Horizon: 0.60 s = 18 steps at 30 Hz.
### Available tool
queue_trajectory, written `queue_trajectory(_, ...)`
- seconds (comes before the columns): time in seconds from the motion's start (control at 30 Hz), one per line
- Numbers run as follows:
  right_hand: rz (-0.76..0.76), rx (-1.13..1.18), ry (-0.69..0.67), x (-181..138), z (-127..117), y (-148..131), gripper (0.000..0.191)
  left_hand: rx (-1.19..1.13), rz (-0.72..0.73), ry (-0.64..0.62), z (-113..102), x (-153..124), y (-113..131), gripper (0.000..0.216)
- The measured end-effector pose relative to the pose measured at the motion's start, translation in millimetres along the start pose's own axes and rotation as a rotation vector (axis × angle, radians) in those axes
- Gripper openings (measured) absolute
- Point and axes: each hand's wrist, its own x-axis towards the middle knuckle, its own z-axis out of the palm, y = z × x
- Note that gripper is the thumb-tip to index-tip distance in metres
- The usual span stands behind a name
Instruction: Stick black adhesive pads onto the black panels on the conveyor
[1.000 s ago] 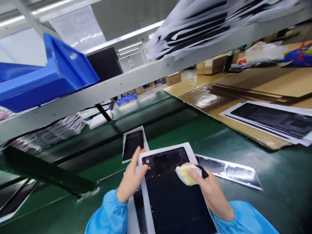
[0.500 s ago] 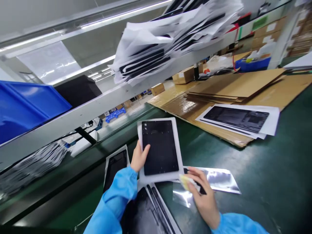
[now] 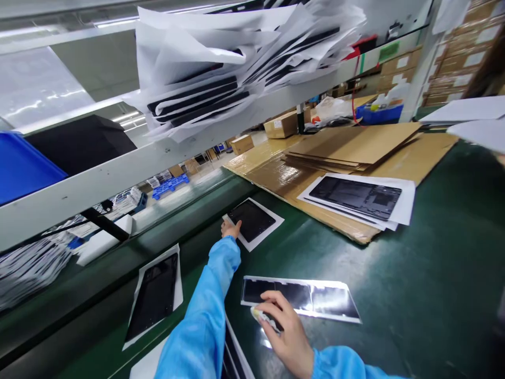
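Note:
My left hand [image 3: 231,229] is stretched far out and closed on the left edge of a flat black panel [image 3: 252,221] backed by a white sheet. The panel lies low at the green worktop, close to its back edge. A small white and yellowish wad [image 3: 265,317] is pinched in the curled fingers of my right hand [image 3: 287,334]. Just beyond that hand lies a long shiny strip [image 3: 331,301], black at one end and reflective at the other. Under my left sleeve, more dark panels [image 3: 232,355] on white sheets are partly hidden.
Another black panel [image 3: 153,289] on white paper rests at left. Cardboard sheets [image 3: 351,145] lie at the back right, with a stacked dark panel [image 3: 357,197] on white sheets upon them. Overhead, a shelf beam [image 3: 177,152] carries paper-wrapped panels [image 3: 201,79] and a blue bin [image 3: 27,166].
My left hand has carried the black panel from close in front of me down and away to the worktop's far side. My right hand, with the wad, has moved left and nearer.

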Motion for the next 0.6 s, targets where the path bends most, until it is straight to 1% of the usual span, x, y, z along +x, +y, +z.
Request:
queue_trajectory(0.07,0.007,0.006,-0.007,0,2,0,0.021,0.085,0.058,-0.079,-10,-16,-1,0.034)
queue_trajectory(0.13,0.013,0.017,-0.009,2,3,0,0.022,0.149,0.165,-0.167,-22,-43,1,0.030)
queue_trajectory(0.23,0.018,0.036,0.002,8,-3,-2,0.023,0.205,0.348,-0.271,-42,-103,5,0.027)
queue_trajectory(0.3,0.044,0.039,0.058,11,-14,-7,0.023,0.232,0.443,-0.317,-55,-148,5,0.025)
queue_trajectory(0.33,0.077,0.035,0.111,12,-21,-11,0.023,0.258,0.497,-0.343,-61,-170,4,0.024)
queue_trajectory(0.37,0.123,0.027,0.177,10,-30,-16,0.024,0.330,0.580,-0.376,-66,-190,2,0.023)
queue_trajectory(0.4,0.185,0.016,0.262,6,-40,-21,0.025,0.383,0.625,-0.406,-69,-208,-1,0.022)
queue_trajectory(0.43,0.265,-0.005,0.330,0,-50,-25,0.027,0.420,0.651,-0.449,-72,-224,-4,0.022)
queue_trajectory(0.5,0.413,-0.060,0.395,-21,-68,-32,0.029,0.465,0.662,-0.533,-74,-247,-11,0.026)
queue_trajectory(0.53,0.460,-0.074,0.376,-34,-76,-34,0.030,0.477,0.656,-0.572,-73,-255,-13,0.031)
queue_trajectory(0.6,0.548,-0.068,0.291,-61,-88,-33,0.029,0.516,0.653,-0.629,-69,-266,-16,0.044)
